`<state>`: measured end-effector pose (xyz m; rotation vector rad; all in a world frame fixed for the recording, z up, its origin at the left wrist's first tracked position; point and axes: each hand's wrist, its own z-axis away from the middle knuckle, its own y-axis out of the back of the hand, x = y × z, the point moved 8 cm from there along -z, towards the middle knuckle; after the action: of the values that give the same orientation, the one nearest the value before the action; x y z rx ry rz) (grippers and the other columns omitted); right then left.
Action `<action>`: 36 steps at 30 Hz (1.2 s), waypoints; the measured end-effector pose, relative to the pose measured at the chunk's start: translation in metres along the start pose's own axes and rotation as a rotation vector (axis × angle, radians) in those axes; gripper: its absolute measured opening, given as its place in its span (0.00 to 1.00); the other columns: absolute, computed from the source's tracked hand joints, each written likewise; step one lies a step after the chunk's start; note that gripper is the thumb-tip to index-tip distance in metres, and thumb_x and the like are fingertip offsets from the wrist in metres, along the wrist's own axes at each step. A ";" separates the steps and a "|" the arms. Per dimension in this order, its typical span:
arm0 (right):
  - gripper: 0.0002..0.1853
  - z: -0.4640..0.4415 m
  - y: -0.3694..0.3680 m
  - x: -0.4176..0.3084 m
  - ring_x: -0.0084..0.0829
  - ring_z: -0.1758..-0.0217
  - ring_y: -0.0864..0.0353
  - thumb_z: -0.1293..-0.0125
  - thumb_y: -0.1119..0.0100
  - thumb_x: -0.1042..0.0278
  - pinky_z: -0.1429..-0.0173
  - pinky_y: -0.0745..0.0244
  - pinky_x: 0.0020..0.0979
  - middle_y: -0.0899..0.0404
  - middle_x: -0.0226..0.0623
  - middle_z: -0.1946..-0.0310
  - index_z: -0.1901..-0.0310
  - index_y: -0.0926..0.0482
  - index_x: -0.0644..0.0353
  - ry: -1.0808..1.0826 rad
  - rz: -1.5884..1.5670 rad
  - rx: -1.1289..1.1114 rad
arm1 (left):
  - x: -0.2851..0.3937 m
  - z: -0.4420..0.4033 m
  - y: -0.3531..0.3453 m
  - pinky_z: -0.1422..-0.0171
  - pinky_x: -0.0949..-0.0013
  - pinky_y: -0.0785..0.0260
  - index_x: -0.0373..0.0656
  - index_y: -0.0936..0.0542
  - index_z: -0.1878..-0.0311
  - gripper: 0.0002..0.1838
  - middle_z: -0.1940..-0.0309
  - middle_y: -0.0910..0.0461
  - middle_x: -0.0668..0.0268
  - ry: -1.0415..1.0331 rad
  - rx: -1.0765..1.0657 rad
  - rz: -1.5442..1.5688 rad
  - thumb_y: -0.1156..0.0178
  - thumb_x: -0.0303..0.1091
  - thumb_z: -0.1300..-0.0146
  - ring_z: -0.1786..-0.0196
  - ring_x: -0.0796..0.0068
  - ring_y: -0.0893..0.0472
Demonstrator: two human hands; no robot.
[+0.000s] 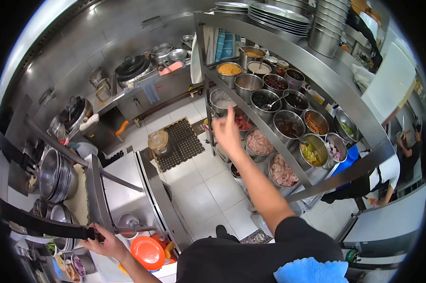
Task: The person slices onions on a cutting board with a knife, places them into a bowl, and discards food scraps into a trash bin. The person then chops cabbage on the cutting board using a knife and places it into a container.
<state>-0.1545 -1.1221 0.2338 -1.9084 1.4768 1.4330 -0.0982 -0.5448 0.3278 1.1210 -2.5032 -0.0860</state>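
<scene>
The right hand [227, 134] is held out partly open with one finger extended, and nothing is seen to be grasped by it. A round silver steel pot with white contents [216, 96] is positioned just above the hand in the view; its lower edge is met by the fingertips, though whether it is touched cannot be told. Raw red meat [244, 123] is seen to the lower right of the white-filled pot, just beside the right hand, and a pile of pale pink raw meat [259, 142] is heaped farther that way. A silver steel pot with a bare inside [249, 83] is placed to the right of the white-filled pot, and orange-yellow crumbs [229, 69] are kept above it. Well to its lower left, the left hand [107, 244] is curled at the end of a long curved black bar [47, 226]; whether this is gripped cannot be told
</scene>
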 end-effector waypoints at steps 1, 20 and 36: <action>0.49 -0.029 0.010 -0.008 0.48 0.57 0.11 0.27 0.39 0.60 0.47 0.18 0.47 0.11 0.47 0.58 0.17 0.59 0.69 -0.058 0.064 0.045 | 0.009 -0.004 -0.001 0.56 0.65 0.20 0.29 0.21 0.50 0.08 0.47 0.27 0.52 -0.022 -0.014 -0.009 0.34 0.20 0.28 0.51 0.60 0.16; 0.13 -0.196 0.014 0.143 0.32 0.64 0.08 0.26 0.45 0.68 0.65 0.12 0.33 0.09 0.46 0.57 0.58 0.12 0.66 -0.327 -0.030 0.136 | 0.015 -0.022 0.020 0.54 0.61 0.34 0.49 0.12 0.64 0.12 0.51 0.21 0.60 0.068 0.053 -0.056 0.28 0.25 0.55 0.64 0.66 0.26; 0.16 -0.013 -0.012 -0.046 0.43 0.47 0.09 0.17 0.50 0.67 0.41 0.18 0.39 0.10 0.48 0.52 0.41 0.20 0.71 0.270 0.080 0.041 | 0.014 -0.020 0.026 0.51 0.57 0.34 0.49 0.14 0.61 0.11 0.50 0.21 0.57 -0.033 0.040 -0.070 0.28 0.31 0.50 0.59 0.59 0.20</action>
<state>-0.1351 -1.1023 0.2752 -2.1044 1.7058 1.2021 -0.1176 -0.5358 0.3561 1.2327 -2.5050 -0.0741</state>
